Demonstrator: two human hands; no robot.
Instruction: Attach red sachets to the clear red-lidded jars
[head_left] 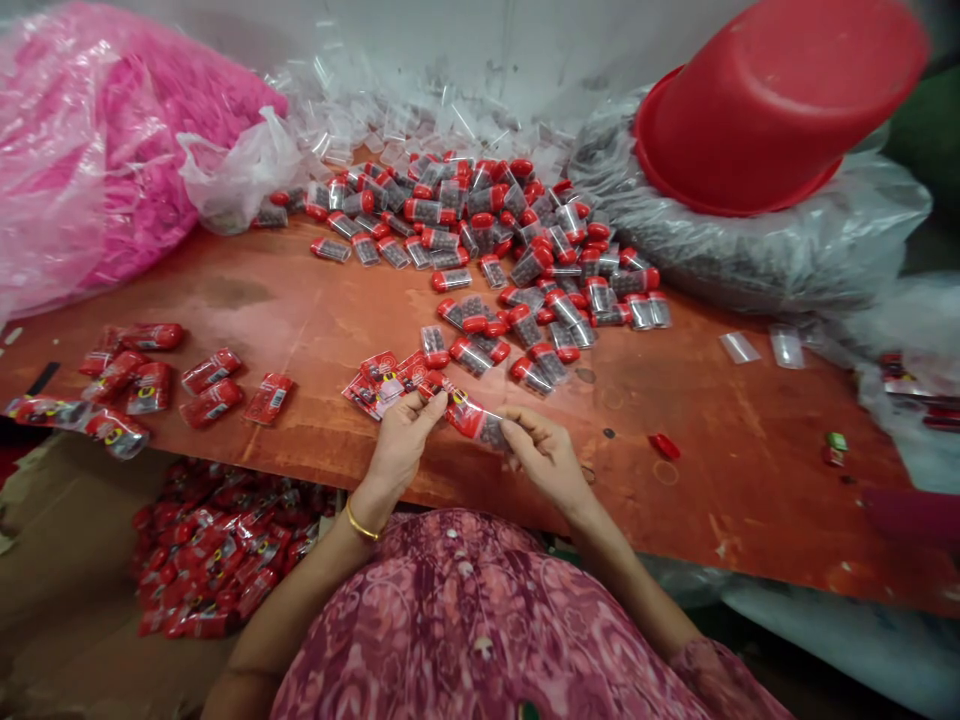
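Above the table's front edge, my left hand [403, 442] pinches the end of a red printed plastic sleeve [463, 412]. My right hand [546, 455] is closed on a small clear container [492, 432] with dark contents, whose other end sits inside the sleeve. How far in it reaches is hard to make out. Just behind my left hand lies a small pile of flat red printed sleeves [379, 375]. Beyond my hands, a large heap of clear containers with red caps [480, 205] spreads across the table.
Several sleeved red containers [214, 385] lie at left. More fill a cardboard box [60, 540] below the table edge. A pink-filled bag [112, 150] stands back left. A red bucket [772, 100] rests upside down on a bag [750, 250]. A loose red cap [664, 446] lies right.
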